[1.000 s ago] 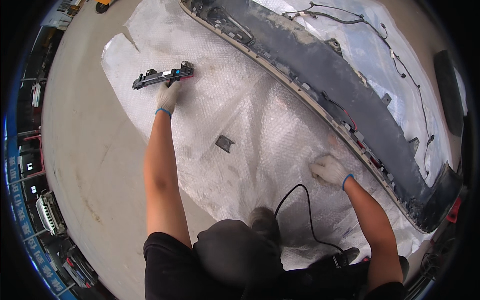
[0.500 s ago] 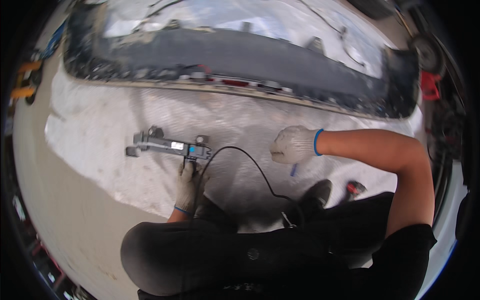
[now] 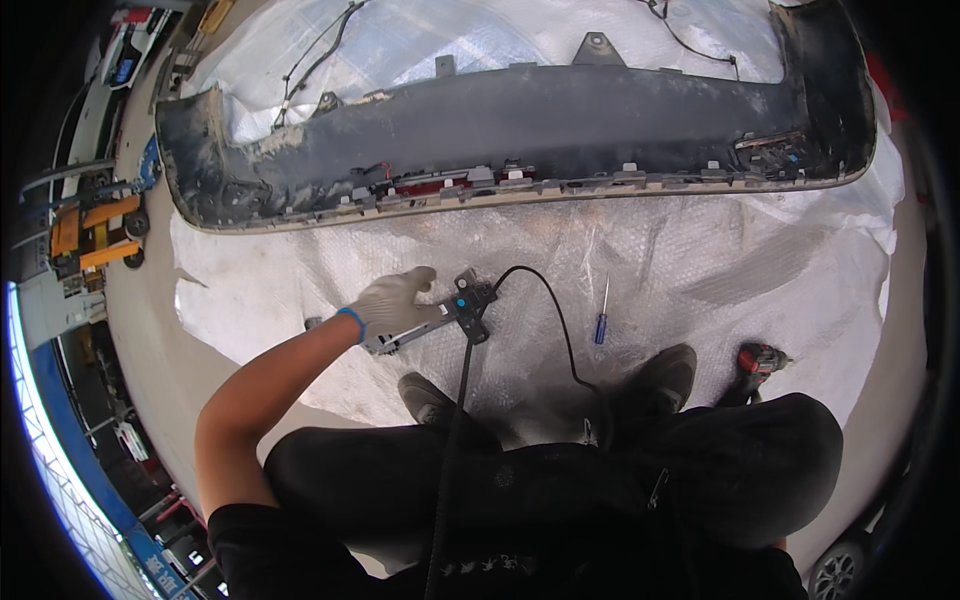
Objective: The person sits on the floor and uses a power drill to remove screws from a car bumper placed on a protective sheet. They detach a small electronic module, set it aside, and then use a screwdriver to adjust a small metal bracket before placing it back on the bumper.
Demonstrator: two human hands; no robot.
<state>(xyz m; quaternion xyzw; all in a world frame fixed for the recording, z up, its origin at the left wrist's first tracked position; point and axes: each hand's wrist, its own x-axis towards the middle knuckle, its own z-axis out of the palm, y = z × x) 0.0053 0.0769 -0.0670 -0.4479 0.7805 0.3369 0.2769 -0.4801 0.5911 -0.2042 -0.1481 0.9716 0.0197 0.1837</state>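
My left hand [image 3: 392, 303], in a pale knit glove with a blue cuff, is over a grey-and-black bracket [image 3: 410, 331]. Its thumb and fingers are spread apart, with the thumb side against the bracket; whether other fingers touch it underneath is hidden. At the bracket's right end sits a black housing [image 3: 470, 306] with a small blue dot. A thin black cable [image 3: 553, 300] arcs from it toward my lap. A blue-handled screwdriver [image 3: 601, 328] lies to the right on the bubble-wrap sheet. My right hand is out of sight.
A large dark bumper [image 3: 560, 115] lies upturned across the far side of the sheet [image 3: 780, 240]. A red-and-black cordless drill [image 3: 760, 362] is near my right shoe [image 3: 668, 378]. My left shoe [image 3: 428, 398] is close to the bracket. Orange-and-blue equipment [image 3: 105, 230] stands far left.
My left hand has gone from the bracket's near side to over it, and the bracket is turned. My right hand has left the view; the screwdriver lies on the sheet. The view has turned.
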